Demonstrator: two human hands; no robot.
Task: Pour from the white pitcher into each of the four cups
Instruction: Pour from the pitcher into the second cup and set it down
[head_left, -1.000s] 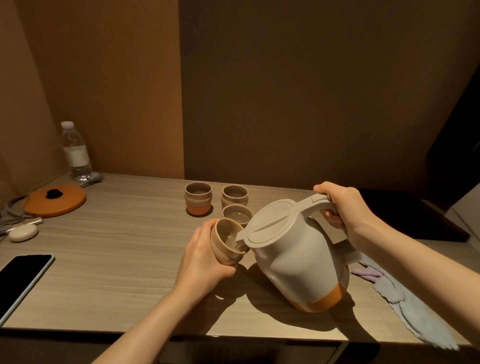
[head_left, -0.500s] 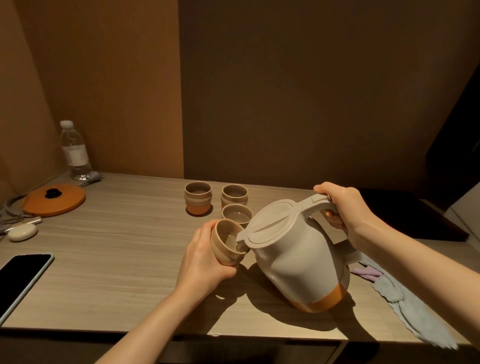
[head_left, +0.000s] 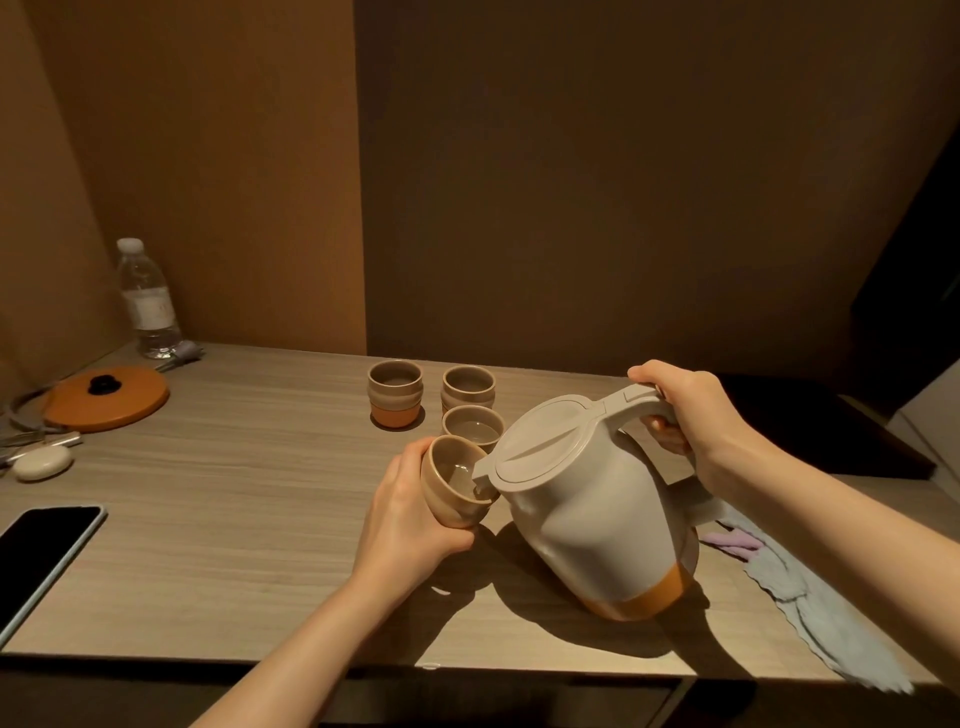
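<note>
the right hand is wrapped round the handle of the white pitcher, which tilts left with its orange base lifted off the table. its spout sits at the rim of the cup that the left hand grasps, tipped toward the spout. three more cups stand just behind: one nearest, one behind it, one to the left. a cloth lies right of the pitcher. far left are a phone, an orange lid and a water bottle.
</note>
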